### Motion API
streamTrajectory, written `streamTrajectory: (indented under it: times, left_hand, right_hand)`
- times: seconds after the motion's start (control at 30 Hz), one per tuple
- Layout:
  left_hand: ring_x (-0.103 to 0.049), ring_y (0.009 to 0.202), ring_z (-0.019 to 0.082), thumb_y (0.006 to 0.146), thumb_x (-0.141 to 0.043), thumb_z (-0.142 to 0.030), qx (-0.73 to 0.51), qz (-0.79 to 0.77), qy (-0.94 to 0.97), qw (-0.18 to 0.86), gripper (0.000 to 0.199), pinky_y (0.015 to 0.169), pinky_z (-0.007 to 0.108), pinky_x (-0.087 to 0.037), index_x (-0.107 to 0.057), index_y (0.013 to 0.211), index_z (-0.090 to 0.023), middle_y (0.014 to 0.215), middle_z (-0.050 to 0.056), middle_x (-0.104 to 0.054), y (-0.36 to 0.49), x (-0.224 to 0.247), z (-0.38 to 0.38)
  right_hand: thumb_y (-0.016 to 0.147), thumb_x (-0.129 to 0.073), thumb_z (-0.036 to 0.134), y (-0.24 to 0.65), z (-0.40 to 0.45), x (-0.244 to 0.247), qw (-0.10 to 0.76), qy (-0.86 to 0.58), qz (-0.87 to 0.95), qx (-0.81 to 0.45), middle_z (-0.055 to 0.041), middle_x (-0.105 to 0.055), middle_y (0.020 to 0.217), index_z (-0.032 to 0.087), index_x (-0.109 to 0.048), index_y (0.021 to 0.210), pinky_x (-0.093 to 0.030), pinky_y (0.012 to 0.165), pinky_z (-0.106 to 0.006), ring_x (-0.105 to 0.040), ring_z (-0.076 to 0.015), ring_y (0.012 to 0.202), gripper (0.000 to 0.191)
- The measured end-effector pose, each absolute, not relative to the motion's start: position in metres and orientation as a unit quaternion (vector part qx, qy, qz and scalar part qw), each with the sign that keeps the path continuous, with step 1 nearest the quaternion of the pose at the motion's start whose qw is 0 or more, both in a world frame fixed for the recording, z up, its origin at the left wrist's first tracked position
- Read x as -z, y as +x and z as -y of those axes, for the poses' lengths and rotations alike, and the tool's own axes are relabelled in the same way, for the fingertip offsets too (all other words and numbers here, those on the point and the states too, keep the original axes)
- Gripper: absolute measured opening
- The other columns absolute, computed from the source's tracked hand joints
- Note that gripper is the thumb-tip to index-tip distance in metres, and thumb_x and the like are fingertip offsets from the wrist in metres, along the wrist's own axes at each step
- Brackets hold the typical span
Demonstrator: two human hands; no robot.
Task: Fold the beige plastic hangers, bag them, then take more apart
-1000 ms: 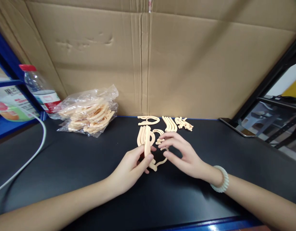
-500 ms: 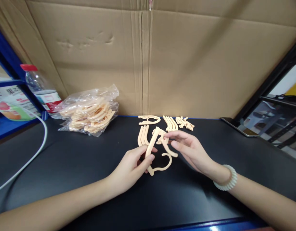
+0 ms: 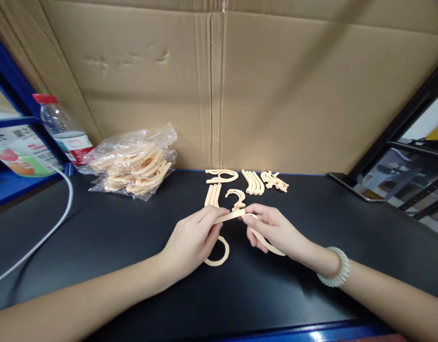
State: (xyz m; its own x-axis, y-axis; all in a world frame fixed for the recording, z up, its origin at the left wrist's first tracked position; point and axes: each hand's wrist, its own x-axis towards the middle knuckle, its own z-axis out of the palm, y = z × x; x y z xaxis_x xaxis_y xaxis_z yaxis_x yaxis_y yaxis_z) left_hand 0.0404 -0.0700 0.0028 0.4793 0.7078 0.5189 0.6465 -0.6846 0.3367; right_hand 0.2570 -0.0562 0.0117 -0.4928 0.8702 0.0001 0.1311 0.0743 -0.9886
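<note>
In the head view, my left hand (image 3: pixel 193 237) is closed around a beige plastic hanger arm (image 3: pixel 228 217), tilted slightly up to the right. A round beige hanger hook (image 3: pixel 224 256) shows below that hand; whether it joins the arm is hidden by my fingers. My right hand (image 3: pixel 275 229) pinches a second, curved hanger arm (image 3: pixel 266 243), which slants down to the right. The ends of the two arms meet at my right fingertips. Just beyond lie loose hooks (image 3: pixel 239 195) and several straight-ended hanger arms (image 3: pixel 213 194), partly behind my left hand.
Farther back lie a hanger piece (image 3: pixel 222 176), a row of curved arms (image 3: pixel 253 183) and a pile of small parts (image 3: pixel 274 181). At left are a plastic bag of parts (image 3: pixel 133 164), a bottle (image 3: pixel 67 130) and a white cable (image 3: pixel 44 244). A phone-like slab (image 3: pixel 357 188) lies right.
My left hand has turned its arm from steep to nearly level, swinging the hook leftward. My right hand has closed on the second arm and brought its end against the first.
</note>
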Motion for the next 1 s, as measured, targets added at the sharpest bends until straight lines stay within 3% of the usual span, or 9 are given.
streamTrajectory:
  times: [0.17, 0.37, 0.53, 0.77, 1.0]
  left_hand:
    - [-0.066, 0.09, 0.019, 0.096, -0.042, -0.013, -0.306, -0.331, 0.89, -0.072, 0.021, 0.076, 0.029, -0.054, -0.057, 0.11, -0.016, 0.102, 0.007, -0.069, 0.041, -0.01, 0.072]
    - [-0.066, 0.067, 0.017, 0.097, -0.044, -0.015, -0.262, -0.251, 0.917, -0.163, 0.017, 0.054, 0.026, -0.051, -0.057, 0.107, -0.011, 0.08, 0.005, -0.069, 0.042, -0.013, 0.076]
    - [-0.064, 0.06, 0.018, 0.097, -0.037, -0.01, -0.207, -0.225, 0.933, -0.192, 0.024, 0.048, 0.027, -0.051, -0.05, 0.117, -0.007, 0.076, 0.004, -0.066, 0.04, -0.011, 0.073]
    - [-0.06, 0.05, 0.017, 0.096, -0.026, -0.007, -0.151, -0.234, 0.942, -0.188, 0.027, 0.039, 0.026, -0.047, -0.052, 0.101, -0.012, 0.073, 0.004, -0.061, 0.042, -0.015, 0.073]
    - [-0.054, 0.042, 0.017, 0.086, -0.032, -0.001, -0.09, -0.243, 0.943, -0.209, 0.025, 0.035, 0.025, -0.042, -0.053, 0.092, -0.014, 0.066, 0.003, -0.058, 0.045, -0.018, 0.078]
  right_hand:
    - [0.096, -0.041, 0.049, 0.261, 0.064, -0.017, 0.251, -0.371, 0.713, -0.539, 0.0069, -0.051, 0.047, 0.015, -0.055, 0.091, -0.026, 0.034, -0.015, -0.037, -0.0044, 0.031, 0.037]
    - [0.099, -0.039, 0.037, 0.261, 0.075, -0.021, 0.19, -0.355, 0.757, -0.515, 0.0071, -0.05, 0.05, 0.016, -0.056, 0.091, -0.031, 0.038, -0.014, -0.039, -0.0046, 0.036, 0.028]
    - [0.099, -0.039, 0.034, 0.26, 0.077, -0.022, 0.183, -0.367, 0.764, -0.498, 0.0072, -0.052, 0.051, 0.018, -0.053, 0.086, -0.032, 0.038, -0.014, -0.041, -0.0046, 0.036, 0.025]
    - [0.097, -0.043, 0.04, 0.26, 0.074, -0.023, 0.158, -0.369, 0.718, -0.569, 0.0068, -0.053, 0.05, 0.018, -0.051, 0.081, -0.027, 0.033, -0.013, -0.04, -0.0038, 0.033, 0.028]
    - [0.096, -0.044, 0.036, 0.256, 0.077, -0.02, 0.188, -0.378, 0.708, -0.566, 0.008, -0.051, 0.045, 0.017, -0.053, 0.079, -0.025, 0.033, -0.014, -0.037, -0.0038, 0.03, 0.027]
